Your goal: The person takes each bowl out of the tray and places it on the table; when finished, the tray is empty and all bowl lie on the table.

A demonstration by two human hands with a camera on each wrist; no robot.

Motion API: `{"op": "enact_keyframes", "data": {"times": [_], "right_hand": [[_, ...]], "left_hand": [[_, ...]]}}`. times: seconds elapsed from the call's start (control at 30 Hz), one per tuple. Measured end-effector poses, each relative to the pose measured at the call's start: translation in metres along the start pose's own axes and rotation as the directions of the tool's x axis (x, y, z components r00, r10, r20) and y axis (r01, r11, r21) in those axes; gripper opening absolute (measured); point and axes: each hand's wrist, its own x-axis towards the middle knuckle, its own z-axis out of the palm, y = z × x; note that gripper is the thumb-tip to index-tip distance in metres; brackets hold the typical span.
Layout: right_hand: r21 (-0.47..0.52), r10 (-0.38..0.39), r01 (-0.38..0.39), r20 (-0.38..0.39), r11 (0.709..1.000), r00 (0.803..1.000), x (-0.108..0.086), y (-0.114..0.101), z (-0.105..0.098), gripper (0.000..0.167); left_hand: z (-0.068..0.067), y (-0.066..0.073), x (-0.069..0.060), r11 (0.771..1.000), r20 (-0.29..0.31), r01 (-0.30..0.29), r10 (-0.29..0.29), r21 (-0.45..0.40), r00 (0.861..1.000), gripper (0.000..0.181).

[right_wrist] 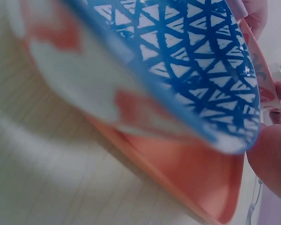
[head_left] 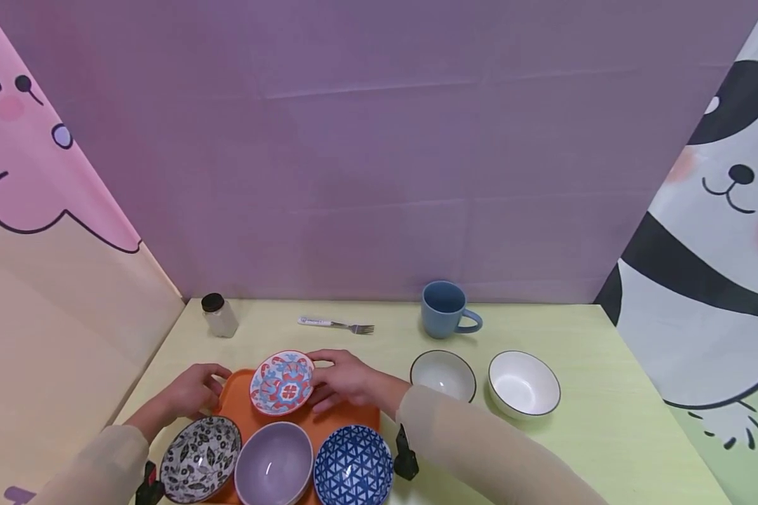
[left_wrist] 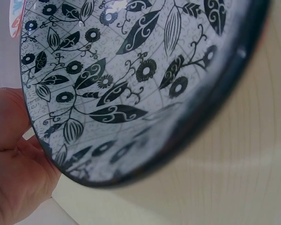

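Note:
My right hand [head_left: 347, 382] pinches the right rim of a small bowl [head_left: 282, 383] with a red and blue flower pattern, over the back part of an orange tray [head_left: 363, 415]. At the tray's back left corner is my left hand [head_left: 192, 393], its fingers loosely bent. It is just behind a black and white leaf-patterned bowl [head_left: 201, 459], which hides part of it in the left wrist view. A lilac bowl [head_left: 274, 464] and a blue and white triangle-patterned bowl [head_left: 354, 466] stand along the tray's front.
Right of the tray are two white bowls with dark rims, one [head_left: 442, 375] partly behind my right forearm, the other [head_left: 524, 384] farther right. Behind them stands a blue mug [head_left: 443, 310]. A fork [head_left: 336, 325] and a black-lidded jar [head_left: 220, 315] are near the back wall.

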Motion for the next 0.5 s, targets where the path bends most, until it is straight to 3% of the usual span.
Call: {"op": "enact_keyframes", "data": {"times": [0.23,0.5], "right_hand": [[0.010,-0.036,0.036,-0.019,0.999,0.999,0.001,0.002,-0.004,0.056],[0.053,-0.075,0.079,-0.073,0.995,0.994,-0.010,-0.009,-0.010,0.060]], "left_hand": [[-0.002,-0.003,0.003,1.000,-0.002,-0.002,0.003,0.017,1.000,0.057],[-0.002,-0.001,0.003,1.000,-0.001,-0.012,0.012,0.014,1.000,0.058]]}}
